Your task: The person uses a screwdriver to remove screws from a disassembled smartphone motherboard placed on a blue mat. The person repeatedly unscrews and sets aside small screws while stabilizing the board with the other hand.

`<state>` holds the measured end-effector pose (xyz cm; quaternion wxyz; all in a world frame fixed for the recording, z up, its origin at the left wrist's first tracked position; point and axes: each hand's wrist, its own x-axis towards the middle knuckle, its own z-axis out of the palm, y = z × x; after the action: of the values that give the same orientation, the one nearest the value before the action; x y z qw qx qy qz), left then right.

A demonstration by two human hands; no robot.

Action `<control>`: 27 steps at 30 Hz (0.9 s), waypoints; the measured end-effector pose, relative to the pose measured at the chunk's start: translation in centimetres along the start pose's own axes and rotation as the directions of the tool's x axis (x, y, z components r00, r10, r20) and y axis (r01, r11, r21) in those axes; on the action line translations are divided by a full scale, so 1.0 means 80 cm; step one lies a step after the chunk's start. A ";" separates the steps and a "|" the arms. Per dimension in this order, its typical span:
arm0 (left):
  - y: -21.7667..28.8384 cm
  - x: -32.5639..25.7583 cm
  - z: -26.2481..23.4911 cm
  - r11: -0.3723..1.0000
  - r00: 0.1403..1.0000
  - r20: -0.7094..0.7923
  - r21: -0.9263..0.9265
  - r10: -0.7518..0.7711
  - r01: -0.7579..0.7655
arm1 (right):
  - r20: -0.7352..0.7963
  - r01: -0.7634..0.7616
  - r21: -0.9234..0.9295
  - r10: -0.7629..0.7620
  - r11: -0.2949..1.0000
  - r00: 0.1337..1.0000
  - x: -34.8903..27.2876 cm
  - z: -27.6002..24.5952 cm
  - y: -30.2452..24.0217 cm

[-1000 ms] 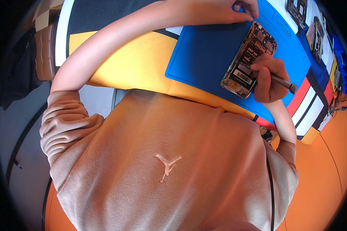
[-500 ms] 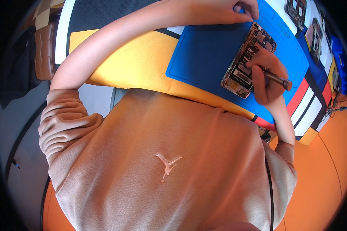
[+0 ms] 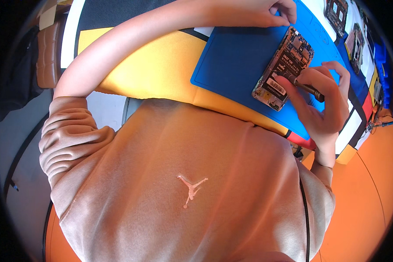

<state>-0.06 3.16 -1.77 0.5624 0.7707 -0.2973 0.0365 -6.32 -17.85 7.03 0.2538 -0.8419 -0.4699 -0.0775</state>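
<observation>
Orange floor point(image 3: 371, 205), multicoloured table point(image 3: 161, 65)

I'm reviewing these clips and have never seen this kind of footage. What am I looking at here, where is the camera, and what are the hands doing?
There is no machine here: a head-worn fisheye camera looks down over the person's own chest and forearms, so straight edges bend. On the table lies a blue work mat with an opened phone on it, its inner parts showing. The right hand holds a thin dark screwdriver, tip on the phone. The left hand rests at the mat's far edge, beside the phone's top end. More opened devices lie farther off.
</observation>
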 end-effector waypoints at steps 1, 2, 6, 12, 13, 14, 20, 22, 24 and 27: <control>-0.001 0.000 0.000 1.000 1.000 0.000 0.016 0.005 -0.005 | 0.060 0.033 0.009 -0.034 0.999 0.998 0.005 -0.006 -0.001; -0.002 0.000 -0.001 0.999 1.000 0.000 0.033 0.011 -0.011 | 0.134 0.046 0.003 -0.046 0.999 0.990 0.010 -0.014 -0.003; -0.002 0.000 0.001 0.998 0.998 -0.032 0.038 0.053 -0.052 | 0.398 0.061 -0.050 -0.036 0.997 0.916 0.023 -0.043 -0.006; 0.006 -0.001 -0.005 1.000 0.999 0.022 0.017 -0.026 0.025 | 0.544 0.078 -0.193 0.040 0.978 0.838 0.036 -0.052 -0.011; 0.008 -0.003 -0.006 1.000 1.000 0.012 0.030 -0.004 0.004 | 0.564 0.102 -0.188 0.022 0.977 0.826 0.040 -0.052 -0.011; 0.009 -0.005 -0.007 0.999 1.000 0.003 0.043 0.018 -0.019 | 0.577 0.098 -0.187 0.029 0.977 0.816 0.043 -0.052 -0.011; 0.005 0.000 -0.005 1.000 1.000 -0.003 0.005 0.004 -0.004 | 0.589 0.171 -0.322 0.055 0.931 0.807 0.048 -0.046 -0.011; 0.003 0.000 -0.005 1.000 1.000 0.002 0.002 -0.001 0.001 | 0.551 0.090 -0.234 0.056 0.968 0.833 0.046 -0.045 -0.013; 0.003 -0.001 -0.005 1.000 1.000 0.018 -0.003 -0.023 0.023 | 0.534 0.069 -0.195 0.047 0.978 0.844 0.044 -0.045 -0.014; 0.006 0.000 -0.006 0.999 1.000 0.021 -0.039 -0.023 0.024 | 0.586 0.127 -0.260 0.052 0.957 0.808 0.043 -0.046 -0.014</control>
<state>-0.12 3.46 -1.22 0.5746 0.7634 -0.2946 0.0161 -4.93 -16.60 11.83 -0.0304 -0.8425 -0.5256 0.1138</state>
